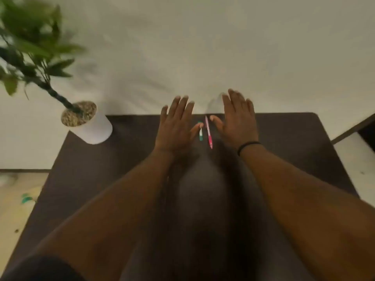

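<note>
Both my arms reach forward over a dark brown table (284,151). My left hand (175,123) hovers palm down with straight fingers near the table's far edge. My right hand (238,118) is held the same way, a black band on its wrist. Between the two hands lie a pink pen (208,132) and a short green and white pen (200,135), side by side on the table. My left thumb hangs just over the green pen's far end. Neither hand holds anything.
A white pot (95,128) with a leafy green plant (30,47) stands at the table's far left corner. A pale wall rises behind the table. A light floor with small green bits (26,198) lies to the left.
</note>
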